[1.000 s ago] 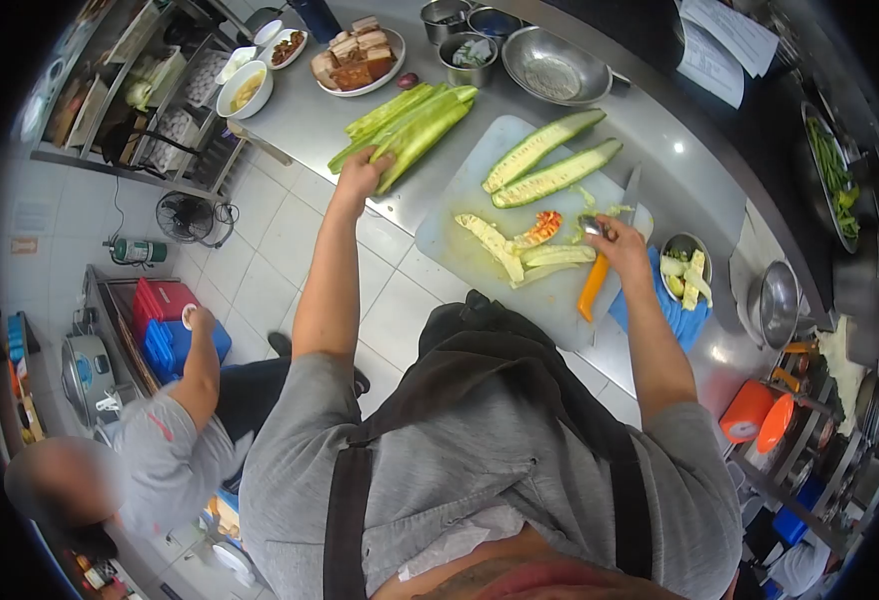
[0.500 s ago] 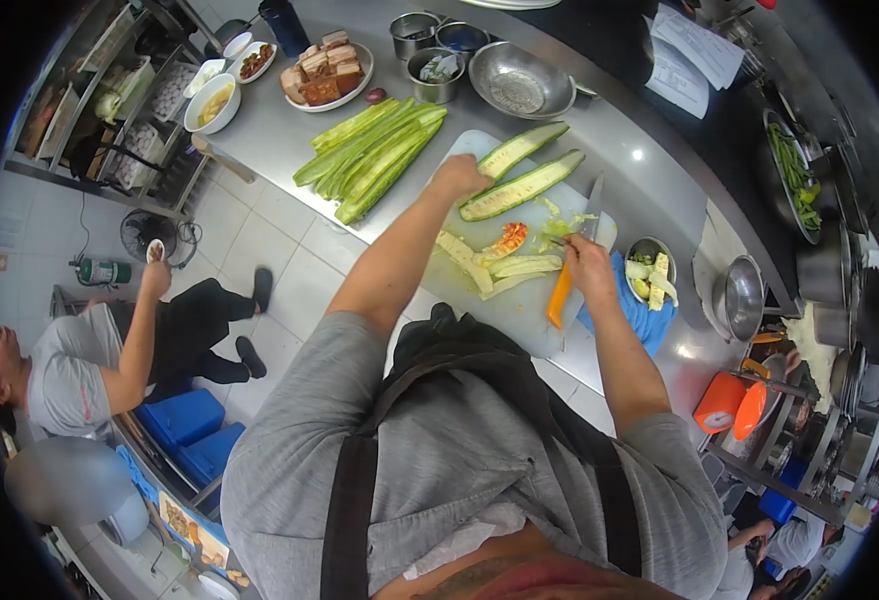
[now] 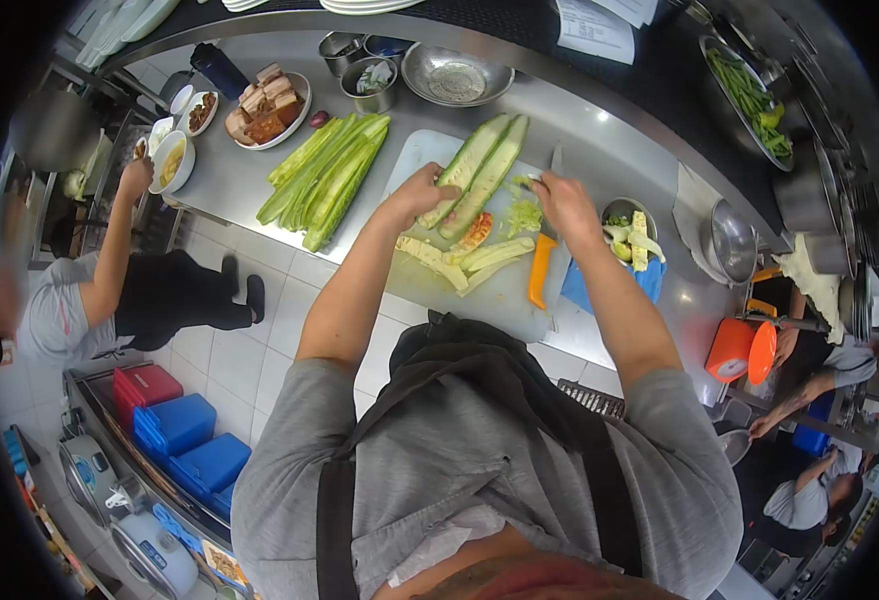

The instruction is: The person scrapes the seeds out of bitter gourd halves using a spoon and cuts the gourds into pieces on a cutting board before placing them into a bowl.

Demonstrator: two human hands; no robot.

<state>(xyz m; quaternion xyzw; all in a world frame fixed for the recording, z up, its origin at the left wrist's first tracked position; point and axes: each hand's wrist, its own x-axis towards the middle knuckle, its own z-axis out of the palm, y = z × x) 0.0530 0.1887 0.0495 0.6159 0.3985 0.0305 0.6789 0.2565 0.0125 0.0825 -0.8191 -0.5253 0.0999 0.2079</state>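
Observation:
Two green cucumber halves (image 3: 492, 172) lie cut side up, side by side, on the pale cutting board (image 3: 415, 150). My left hand (image 3: 422, 192) grips the lower end of the left half. My right hand (image 3: 567, 207) is closed round a small metal tool, mostly hidden by the fingers, over light green shavings (image 3: 523, 217). Under that hand lies a knife with an orange handle (image 3: 541, 270). Nearer me on the board are pale strips (image 3: 500, 253) and an orange-red piece (image 3: 476, 232).
Long cucumber strips (image 3: 330, 178) lie left of the board, below a plate of meat chunks (image 3: 268, 108). A bowl of scraps (image 3: 632, 235) stands on a blue cloth at right. Metal bowls (image 3: 458, 75) line the back. A co-worker's hand (image 3: 137, 178) is near the small bowls.
The view has shifted. The cucumber halves have turned to point more away from me, with the left hand still on one. My right hand is farther forward. The co-worker has moved nearer the counter.

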